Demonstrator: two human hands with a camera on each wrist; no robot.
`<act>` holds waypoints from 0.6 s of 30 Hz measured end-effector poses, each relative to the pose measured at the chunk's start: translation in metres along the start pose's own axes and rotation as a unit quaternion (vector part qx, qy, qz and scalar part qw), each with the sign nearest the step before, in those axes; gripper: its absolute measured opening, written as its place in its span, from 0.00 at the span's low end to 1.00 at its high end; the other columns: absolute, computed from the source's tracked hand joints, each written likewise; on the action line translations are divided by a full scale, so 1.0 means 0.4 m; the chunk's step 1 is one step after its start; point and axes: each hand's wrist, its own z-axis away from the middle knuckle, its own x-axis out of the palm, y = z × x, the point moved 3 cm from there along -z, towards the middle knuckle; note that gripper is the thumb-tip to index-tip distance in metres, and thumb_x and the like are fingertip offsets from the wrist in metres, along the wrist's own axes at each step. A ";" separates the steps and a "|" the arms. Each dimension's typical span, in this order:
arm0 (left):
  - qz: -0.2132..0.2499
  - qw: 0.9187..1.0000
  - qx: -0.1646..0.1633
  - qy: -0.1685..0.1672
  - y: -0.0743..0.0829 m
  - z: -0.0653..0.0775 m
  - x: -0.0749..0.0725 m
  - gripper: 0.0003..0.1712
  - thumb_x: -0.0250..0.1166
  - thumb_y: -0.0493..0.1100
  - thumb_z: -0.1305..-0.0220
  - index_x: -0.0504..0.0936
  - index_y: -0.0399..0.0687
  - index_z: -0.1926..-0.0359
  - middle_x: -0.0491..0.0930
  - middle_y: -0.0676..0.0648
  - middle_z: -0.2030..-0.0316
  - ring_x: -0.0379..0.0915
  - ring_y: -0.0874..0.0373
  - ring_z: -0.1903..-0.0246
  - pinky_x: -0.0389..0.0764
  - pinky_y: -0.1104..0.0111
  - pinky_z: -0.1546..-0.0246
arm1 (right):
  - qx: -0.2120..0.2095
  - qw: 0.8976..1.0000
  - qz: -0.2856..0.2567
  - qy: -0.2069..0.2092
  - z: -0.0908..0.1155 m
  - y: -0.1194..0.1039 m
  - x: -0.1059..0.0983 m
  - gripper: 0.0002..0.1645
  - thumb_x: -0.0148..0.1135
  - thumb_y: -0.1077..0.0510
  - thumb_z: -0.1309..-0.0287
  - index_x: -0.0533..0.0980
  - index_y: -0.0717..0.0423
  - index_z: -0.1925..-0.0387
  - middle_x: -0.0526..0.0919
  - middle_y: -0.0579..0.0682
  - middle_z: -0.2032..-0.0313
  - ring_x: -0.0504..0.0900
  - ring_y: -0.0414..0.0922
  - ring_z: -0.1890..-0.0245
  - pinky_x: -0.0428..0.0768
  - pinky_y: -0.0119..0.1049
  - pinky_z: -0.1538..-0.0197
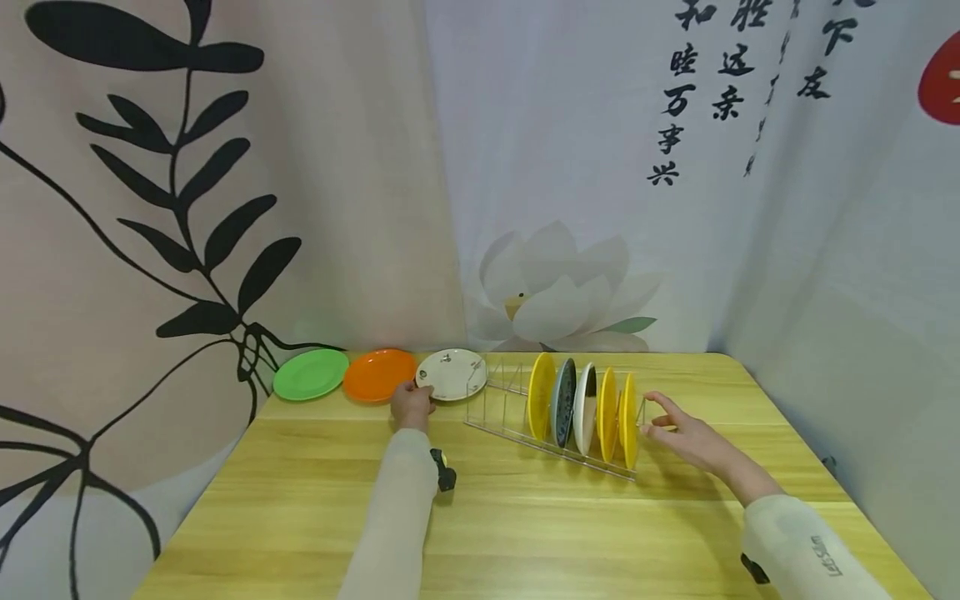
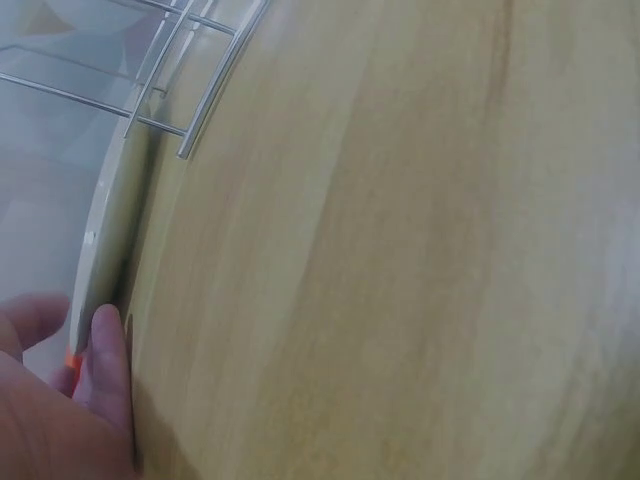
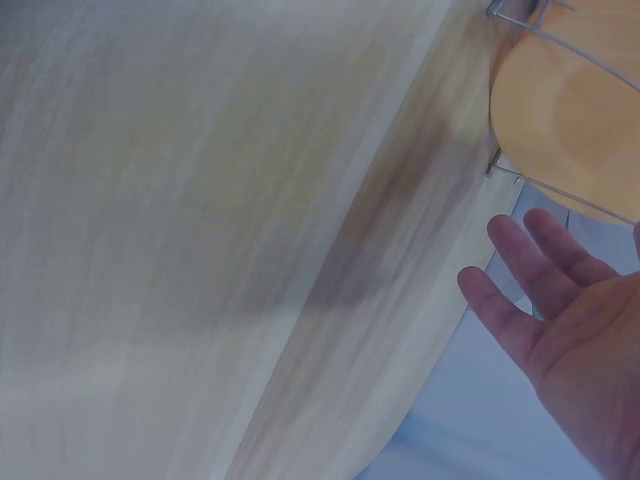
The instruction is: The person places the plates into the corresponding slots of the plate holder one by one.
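Note:
My left hand (image 1: 412, 407) is at the near-left rim of a white plate (image 1: 452, 374) with small dark prints. In the left wrist view, the thumb and fingers (image 2: 108, 345) stand either side of the plate's edge (image 2: 110, 230), pinching it; a dark gap shows beneath the plate. My right hand (image 1: 686, 435) is beside the right end of a wire dish rack (image 1: 517, 437), close to the outermost yellow plate (image 1: 628, 421). Its fingers (image 3: 530, 265) are spread and fairly straight in the right wrist view, holding nothing visible.
Left of the white plate lie an orange plate (image 1: 378, 376) and a green plate (image 1: 311, 374). In the rack stand several plates upright: yellow ones, a dark patterned plate (image 1: 563, 404) and a white-and-black plate (image 1: 585, 408). A printed curtain (image 1: 360, 167) hangs behind the wooden table (image 1: 510, 533).

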 end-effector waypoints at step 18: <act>0.001 1.000 0.014 0.018 0.003 -0.018 0.017 0.23 0.55 0.31 0.38 0.78 0.33 0.41 0.79 0.34 0.50 0.81 0.49 0.67 0.82 0.63 0.65 | 0.007 1.000 -0.001 0.002 0.004 -0.008 0.001 0.46 0.52 0.32 0.33 0.47 0.44 0.23 0.71 0.70 0.37 0.78 0.64 0.48 0.77 0.62 0.50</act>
